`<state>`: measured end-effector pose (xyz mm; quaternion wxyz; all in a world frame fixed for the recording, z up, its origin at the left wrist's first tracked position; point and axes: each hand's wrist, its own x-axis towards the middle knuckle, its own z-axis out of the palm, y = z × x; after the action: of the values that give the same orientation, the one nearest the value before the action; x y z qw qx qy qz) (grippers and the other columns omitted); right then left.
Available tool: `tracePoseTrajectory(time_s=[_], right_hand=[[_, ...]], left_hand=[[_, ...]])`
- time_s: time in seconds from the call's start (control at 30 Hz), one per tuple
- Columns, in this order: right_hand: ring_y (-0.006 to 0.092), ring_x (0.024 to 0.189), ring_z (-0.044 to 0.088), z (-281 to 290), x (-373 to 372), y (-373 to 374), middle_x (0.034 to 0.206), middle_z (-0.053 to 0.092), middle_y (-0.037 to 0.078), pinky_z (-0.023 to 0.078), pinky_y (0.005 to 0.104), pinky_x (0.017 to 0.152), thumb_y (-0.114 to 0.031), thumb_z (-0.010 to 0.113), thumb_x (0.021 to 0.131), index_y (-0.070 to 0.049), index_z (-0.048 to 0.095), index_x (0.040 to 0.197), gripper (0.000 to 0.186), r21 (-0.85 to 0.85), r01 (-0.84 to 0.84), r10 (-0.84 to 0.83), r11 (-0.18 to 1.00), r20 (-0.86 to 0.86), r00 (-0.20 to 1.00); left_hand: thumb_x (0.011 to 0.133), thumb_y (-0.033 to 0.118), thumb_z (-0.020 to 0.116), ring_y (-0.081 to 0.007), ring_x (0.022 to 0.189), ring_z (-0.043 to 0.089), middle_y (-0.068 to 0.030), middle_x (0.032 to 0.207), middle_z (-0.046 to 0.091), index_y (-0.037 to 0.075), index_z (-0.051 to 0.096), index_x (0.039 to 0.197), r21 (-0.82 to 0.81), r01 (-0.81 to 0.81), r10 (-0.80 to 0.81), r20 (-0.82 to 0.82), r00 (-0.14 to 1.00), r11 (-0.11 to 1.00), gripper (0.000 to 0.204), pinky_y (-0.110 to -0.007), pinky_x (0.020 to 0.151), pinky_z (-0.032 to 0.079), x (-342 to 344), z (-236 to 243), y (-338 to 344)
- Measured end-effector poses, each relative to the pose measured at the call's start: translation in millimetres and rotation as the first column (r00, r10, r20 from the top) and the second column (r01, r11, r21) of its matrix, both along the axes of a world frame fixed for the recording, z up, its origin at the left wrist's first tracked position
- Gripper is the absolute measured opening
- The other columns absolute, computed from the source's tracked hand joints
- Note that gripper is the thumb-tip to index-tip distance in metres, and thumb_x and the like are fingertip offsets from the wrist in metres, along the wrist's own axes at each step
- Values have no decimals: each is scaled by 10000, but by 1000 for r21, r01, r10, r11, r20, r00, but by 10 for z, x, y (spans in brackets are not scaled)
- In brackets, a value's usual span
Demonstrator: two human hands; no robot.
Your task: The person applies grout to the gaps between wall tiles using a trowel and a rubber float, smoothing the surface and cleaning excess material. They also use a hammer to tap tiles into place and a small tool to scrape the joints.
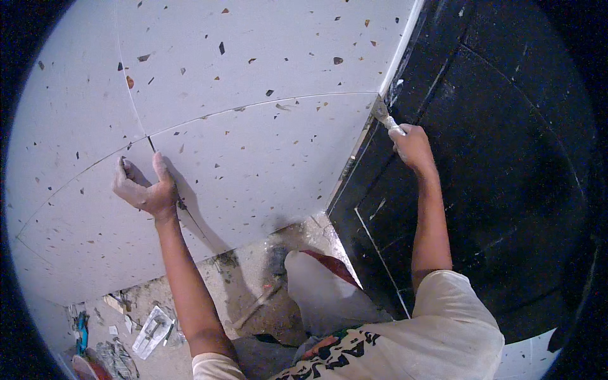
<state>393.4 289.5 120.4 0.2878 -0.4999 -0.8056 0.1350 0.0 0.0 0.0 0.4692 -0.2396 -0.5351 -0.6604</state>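
Observation:
My right hand [415,147] is closed around the pale handle of a putty knife [394,126]. The blade meets the joint where the speckled white tiled wall [285,158] ends beside a black door-like panel [494,145]. My left hand [149,190] is raised close to the wall, just below the crossing of two tile joints. Its thumb points up, apart from the curled fingers, which have whitish smears and a dark grey patch near their tips. No tool shows in it. A dark joint line [151,144] runs down toward the thumb.
On the dusty floor [253,266] at the lower left lie a white tray-like piece [153,332], a teal-handled tool [82,332], crumpled plastic [117,360] and scraps. A reddish round container [88,367] is near the bottom edge. My grey-trousered leg [323,291] is close to the wall.

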Motion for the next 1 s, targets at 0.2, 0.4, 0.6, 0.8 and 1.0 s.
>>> tracePoseTrajectory(time_s=[0.2, 0.4, 0.6, 0.8, 1.0], right_hand=[[412, 768, 644, -143, -312, -187, 799, 650, 255, 478, 459, 702, -265, 589, 869, 65, 645, 929, 341, 212, 16, -8, 977, -39, 999], [446, 871, 640, -152, -334, -200, 879, 656, 284, 490, 468, 774, -295, 613, 874, 54, 659, 967, 365, 318, -19, -19, 948, 115, 993], [414, 824, 652, -107, -206, -169, 837, 665, 251, 491, 448, 761, -305, 614, 882, 36, 667, 978, 358, 212, -27, 19, 977, 35, 999], [389, 803, 658, -90, -148, -162, 806, 672, 214, 491, 438, 745, -307, 598, 892, 33, 667, 1003, 364, 183, -25, 19, 983, 32, 999], [411, 852, 655, -245, 67, -281, 865, 677, 233, 495, 453, 767, -292, 600, 900, 30, 659, 1034, 355, 215, 13, -17, 977, 12, 1000]], left_hand=[[658, 500, 839, -325, 1118, 394, -173, 1180, 405, -19, 441, 1307, -209, -537, 489, -241, 838, 817, 922, -480, 922, 402, -72, -98, -24], [639, 467, 874, -325, 1122, 395, -171, 1182, 380, -18, 421, 1319, -204, -460, 416, -223, 881, 864, 950, -462, 923, 428, -54, -141, -12], [626, 379, 912, -318, 1145, 415, -174, 1210, 348, -35, 385, 1329, -203, -349, 309, -204, 929, 915, 971, -433, 967, 479, -98, -83, -30], [615, 375, 921, -307, 1144, 431, -164, 1222, 353, -39, 400, 1308, -179, -210, 192, -114, 975, 961, 961, -421, 967, 479, -79, -38, -70], [606, 361, 930, -296, 1116, 449, -154, 1194, 394, -33, 432, 1277, -318, -386, 363, -131, 922, 866, 924, -403, 912, 491, 80, 42, -144]])
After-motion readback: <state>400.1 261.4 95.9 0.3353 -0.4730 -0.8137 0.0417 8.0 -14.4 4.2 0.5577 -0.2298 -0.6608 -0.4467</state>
